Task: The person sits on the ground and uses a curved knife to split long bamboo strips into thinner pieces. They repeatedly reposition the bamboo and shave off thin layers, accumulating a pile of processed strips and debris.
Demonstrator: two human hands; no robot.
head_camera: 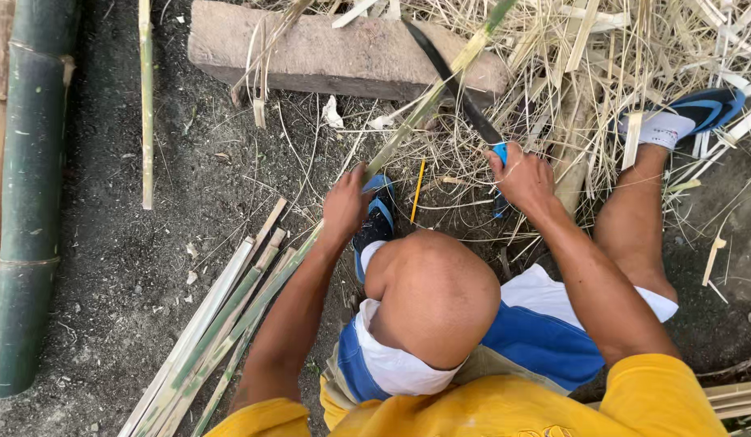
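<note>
My left hand (348, 202) grips a long split bamboo strip (428, 101) that slants from the lower left up to the top right. My right hand (522, 176) is closed on the blue handle of a curved dark blade (448, 74). The blade crosses the strip above a wooden block (327, 53). My bent knee (436, 291) sits between the two arms. One foot in a blue sandal (377, 218) rests under the strip, just beside my left hand.
A thick green bamboo pole (27, 202) lies along the left edge. Several split strips (222, 332) are piled at lower left on dark soil. Dry shavings (602, 57) cover the upper right, around my other sandalled foot (687, 117).
</note>
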